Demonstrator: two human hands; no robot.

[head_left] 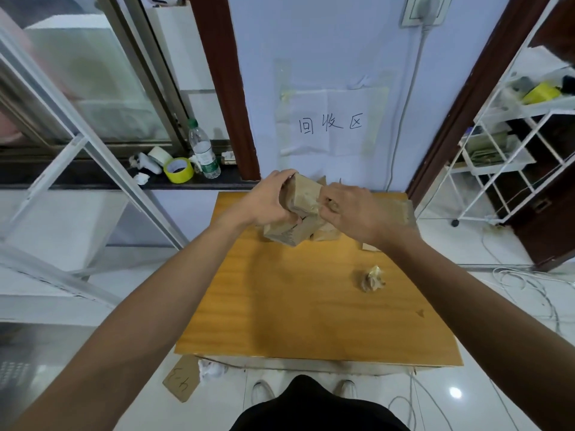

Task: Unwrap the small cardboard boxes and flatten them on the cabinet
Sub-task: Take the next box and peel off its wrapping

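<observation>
Cabinet (311,321) front bare | both hands, left hand (267,202), right hand (351,209), seemingly gripping box (306,194) far-edge

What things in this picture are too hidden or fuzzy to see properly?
- Head view: the near side of the held box is covered by the left hand and right hand.
- The boxes on the cabinet are partly behind both hands; their number is unclear.
- The bottle label is too small to read.
- The cardboard scrap on the floor has writing too blurred to read.
- The white cart is cut off by the right edge.
</observation>
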